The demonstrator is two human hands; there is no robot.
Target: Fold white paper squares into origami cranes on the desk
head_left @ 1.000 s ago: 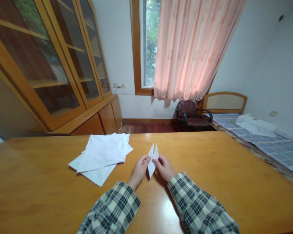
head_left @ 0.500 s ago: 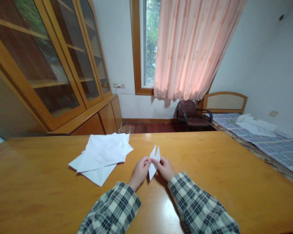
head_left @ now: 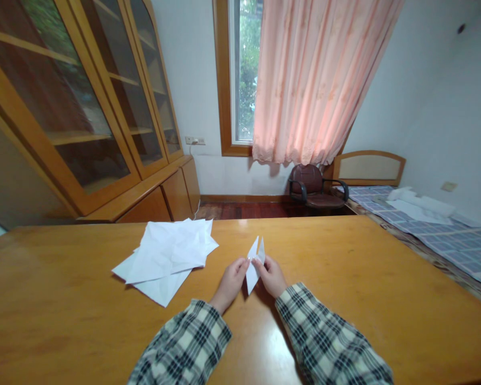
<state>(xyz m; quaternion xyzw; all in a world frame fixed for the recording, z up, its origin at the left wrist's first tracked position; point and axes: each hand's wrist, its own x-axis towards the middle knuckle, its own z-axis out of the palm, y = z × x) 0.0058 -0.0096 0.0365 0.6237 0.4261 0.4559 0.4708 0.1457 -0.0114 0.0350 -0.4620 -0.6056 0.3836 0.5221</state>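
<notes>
A small folded white paper [head_left: 252,279], diamond-shaped with two narrow points at its far end and one point toward me, is held just above the wooden table. Its left edge is pinched by my left hand [head_left: 233,278], the thumb on top. My right hand [head_left: 272,275] grips the opposite edge, also with its thumb on the upper face. Both thumbs nearly meet over the middle of the paper. The fingers beneath it are mostly hidden.
A loose pile of creased white paper sheets [head_left: 166,251] lies on the table [head_left: 344,299] left of my hands. Past the far edge stand a maroon armchair [head_left: 315,187] and a bed [head_left: 428,227]. A glass-fronted cabinet [head_left: 144,176] rises at the left.
The folded paper has tilted and shifted slightly away and to the right in my hands. Its right far point looks narrower and more turned. Both hands keep their hold.
</notes>
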